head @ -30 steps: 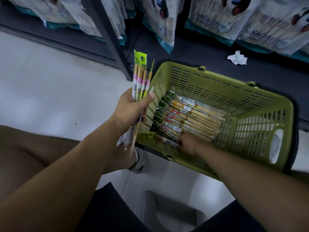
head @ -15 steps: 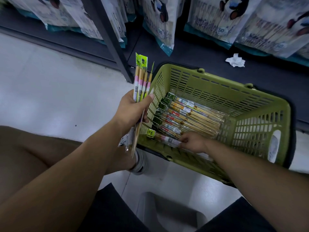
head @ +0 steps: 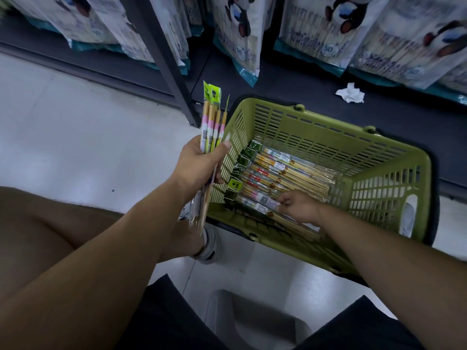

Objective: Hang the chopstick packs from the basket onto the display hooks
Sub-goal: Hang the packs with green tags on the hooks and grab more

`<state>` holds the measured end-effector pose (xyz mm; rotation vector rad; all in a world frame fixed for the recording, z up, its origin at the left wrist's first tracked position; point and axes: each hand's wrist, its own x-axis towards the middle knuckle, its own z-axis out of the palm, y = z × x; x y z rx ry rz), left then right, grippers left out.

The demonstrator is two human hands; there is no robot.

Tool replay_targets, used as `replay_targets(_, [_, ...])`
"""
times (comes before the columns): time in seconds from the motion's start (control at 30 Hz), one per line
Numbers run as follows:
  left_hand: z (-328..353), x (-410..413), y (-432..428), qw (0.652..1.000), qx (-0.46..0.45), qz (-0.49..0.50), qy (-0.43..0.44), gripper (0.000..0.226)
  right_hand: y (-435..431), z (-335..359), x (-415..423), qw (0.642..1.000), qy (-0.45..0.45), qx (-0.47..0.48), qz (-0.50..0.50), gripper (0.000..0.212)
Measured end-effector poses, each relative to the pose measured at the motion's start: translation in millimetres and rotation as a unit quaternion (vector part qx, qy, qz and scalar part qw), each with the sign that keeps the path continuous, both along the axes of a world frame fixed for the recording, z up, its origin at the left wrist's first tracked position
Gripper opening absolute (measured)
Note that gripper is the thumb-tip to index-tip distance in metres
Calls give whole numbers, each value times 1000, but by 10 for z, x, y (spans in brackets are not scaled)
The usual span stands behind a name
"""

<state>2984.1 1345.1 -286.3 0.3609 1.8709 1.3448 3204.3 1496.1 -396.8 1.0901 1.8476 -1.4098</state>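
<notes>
Pinching a chopstick pack (head: 264, 204) that lies in the green basket (head: 328, 137), the right hand (head: 298, 207) does best to lift it flat (the film looks slippery) and slide it header-up into the bundle (head: 213, 127) the left hand (head: 199, 165) grips upright just outside the rim.

Green basket (head: 328, 137) w/ chopstick packs (head: 285, 173) sits where pale floor (head: 75, 135) meets dark bottom shelf (head: 290, 84); crumpled tissue (head: 350, 92) on the shelf.
</notes>
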Motion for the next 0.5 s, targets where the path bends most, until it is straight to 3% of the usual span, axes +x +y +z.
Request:
replay_targets(0.13, [6, 5, 3, 1000, -3, 2, -3, 22, -7, 94, -35, 999, 3, -19, -33, 34])
replay_targets(0.27, [48, 24, 28, 1000, -9, -1, -1, 22, 80, 356, -139, 997, 48, 47, -38, 26])
replay_targets(0.37, [128, 95, 117, 999, 15, 7, -32, 19, 197, 654, -287, 984, 116, 45, -128, 27])
replay_targets(0.5, [316, 242, 283, 994, 58, 26, -89, 17, 260, 1187, -510, 944, 235, -33, -228, 17])
